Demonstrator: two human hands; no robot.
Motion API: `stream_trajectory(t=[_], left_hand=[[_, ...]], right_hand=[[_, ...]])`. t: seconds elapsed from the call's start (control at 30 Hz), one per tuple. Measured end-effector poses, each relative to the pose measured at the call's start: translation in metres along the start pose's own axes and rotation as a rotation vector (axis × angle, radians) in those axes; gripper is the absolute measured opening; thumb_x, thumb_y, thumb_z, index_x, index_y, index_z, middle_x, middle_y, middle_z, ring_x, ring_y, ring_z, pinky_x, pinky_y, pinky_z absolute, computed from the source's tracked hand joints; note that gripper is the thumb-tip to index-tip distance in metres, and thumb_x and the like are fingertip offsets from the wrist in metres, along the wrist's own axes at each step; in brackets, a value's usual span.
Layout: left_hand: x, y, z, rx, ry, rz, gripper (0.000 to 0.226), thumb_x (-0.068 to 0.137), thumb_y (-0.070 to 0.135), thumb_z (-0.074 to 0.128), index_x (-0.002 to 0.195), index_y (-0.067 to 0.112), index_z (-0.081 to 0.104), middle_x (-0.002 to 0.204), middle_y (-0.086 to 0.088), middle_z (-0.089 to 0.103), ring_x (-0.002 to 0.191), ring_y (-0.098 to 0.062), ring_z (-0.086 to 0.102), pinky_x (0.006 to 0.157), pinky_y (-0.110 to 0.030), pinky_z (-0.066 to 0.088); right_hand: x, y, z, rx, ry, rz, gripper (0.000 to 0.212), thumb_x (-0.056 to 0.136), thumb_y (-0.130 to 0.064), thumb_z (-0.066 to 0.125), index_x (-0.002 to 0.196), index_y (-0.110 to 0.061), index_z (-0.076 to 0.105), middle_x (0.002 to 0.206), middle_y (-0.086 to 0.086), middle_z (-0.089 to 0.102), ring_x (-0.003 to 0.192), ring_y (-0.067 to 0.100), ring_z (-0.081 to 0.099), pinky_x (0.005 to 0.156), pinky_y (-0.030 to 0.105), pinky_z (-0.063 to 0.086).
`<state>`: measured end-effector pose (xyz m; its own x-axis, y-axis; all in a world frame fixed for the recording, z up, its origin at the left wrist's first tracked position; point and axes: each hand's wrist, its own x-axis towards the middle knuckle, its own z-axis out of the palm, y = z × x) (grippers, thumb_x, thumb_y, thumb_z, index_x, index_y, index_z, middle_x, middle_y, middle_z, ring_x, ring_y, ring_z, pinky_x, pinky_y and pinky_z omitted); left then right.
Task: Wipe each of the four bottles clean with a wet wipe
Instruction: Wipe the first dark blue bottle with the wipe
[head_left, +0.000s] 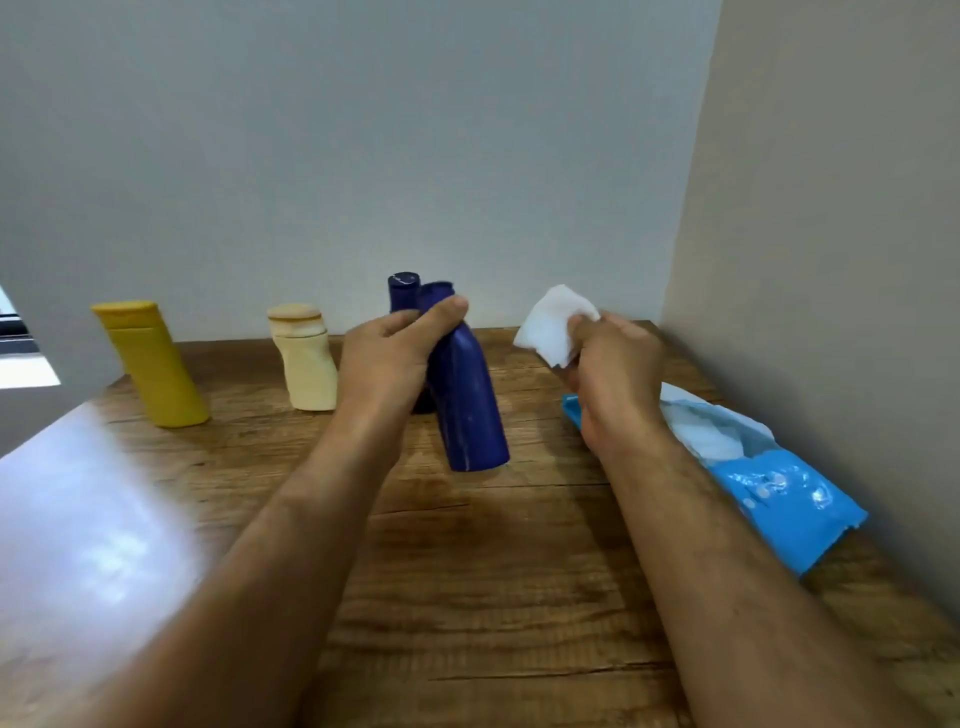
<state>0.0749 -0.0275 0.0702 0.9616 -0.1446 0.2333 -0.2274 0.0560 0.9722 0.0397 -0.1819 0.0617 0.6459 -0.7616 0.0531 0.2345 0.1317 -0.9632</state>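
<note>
My left hand (395, 358) grips the neck of a dark blue bottle (470, 410), which is tilted with its base just above the wooden table (519, 571). A second dark blue bottle (404, 291) stands behind it, mostly hidden by my hand. To the right, my right hand (613, 374) pinches a folded white wet wipe (550, 322), a little apart from the held bottle. A cream bottle (306, 364) and a yellow bottle (153, 369) stand at the back left.
A blue pack of wet wipes (779, 493) lies open at the right, close to the beige side wall (831, 260). A grey wall rises behind the bottles. Bright glare covers the table's left part (88, 519).
</note>
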Motion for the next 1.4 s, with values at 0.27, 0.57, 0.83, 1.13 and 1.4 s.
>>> stream_trajectory(t=[0.27, 0.57, 0.83, 1.13, 1.4], left_hand=[[-0.02, -0.015, -0.074, -0.398, -0.168, -0.363, 0.026, 0.081, 0.032, 0.074, 0.091, 0.01, 0.066, 0.076, -0.007, 0.071, 0.067, -0.019, 0.068, 0.084, -0.041, 0.055], [0.007, -0.042, -0.087, -0.596, -0.276, -0.335, 0.051, 0.078, 0.033, 0.083, 0.114, 0.005, 0.062, 0.09, -0.015, 0.066, 0.076, -0.025, 0.065, 0.08, -0.043, 0.059], [0.018, -0.049, -0.087, -0.514, -0.184, -0.344, 0.058, 0.068, 0.051, 0.085, 0.105, 0.012, 0.062, 0.085, -0.012, 0.067, 0.071, -0.024, 0.064, 0.071, -0.036, 0.056], [0.015, -0.047, -0.075, -0.645, -0.266, -0.286, 0.038, 0.078, 0.046, 0.072, 0.089, 0.01, 0.076, 0.096, -0.014, 0.075, 0.085, -0.028, 0.074, 0.077, -0.041, 0.062], [0.015, -0.041, -0.078, -0.687, -0.167, -0.257, 0.038, 0.084, 0.043, 0.07, 0.096, 0.008, 0.062, 0.084, -0.011, 0.067, 0.072, -0.023, 0.068, 0.073, -0.039, 0.061]], right_hand=[[-0.056, 0.012, 0.021, 0.034, -0.433, 0.107, 0.016, 0.094, -0.004, 0.056, 0.107, -0.004, 0.065, 0.097, 0.01, 0.067, 0.072, 0.018, 0.069, 0.048, 0.03, 0.058], [-0.067, 0.004, 0.06, -0.628, -0.528, -0.866, 0.027, 0.09, -0.009, 0.057, 0.109, -0.019, 0.073, 0.081, -0.009, 0.068, 0.065, -0.004, 0.06, 0.055, 0.006, 0.043], [-0.077, 0.025, 0.043, -0.655, -0.409, -0.827, 0.033, 0.092, -0.015, 0.06, 0.124, -0.021, 0.066, 0.098, -0.006, 0.073, 0.069, -0.006, 0.057, 0.06, 0.002, 0.045], [-0.079, 0.034, 0.051, -0.763, -0.575, -0.929, 0.035, 0.094, -0.021, 0.058, 0.129, -0.026, 0.063, 0.109, -0.01, 0.071, 0.081, -0.003, 0.059, 0.075, 0.007, 0.049], [-0.073, 0.033, 0.042, -0.931, -0.746, -0.942, 0.028, 0.091, -0.021, 0.063, 0.117, -0.026, 0.071, 0.096, -0.014, 0.063, 0.077, -0.006, 0.051, 0.067, 0.002, 0.036]])
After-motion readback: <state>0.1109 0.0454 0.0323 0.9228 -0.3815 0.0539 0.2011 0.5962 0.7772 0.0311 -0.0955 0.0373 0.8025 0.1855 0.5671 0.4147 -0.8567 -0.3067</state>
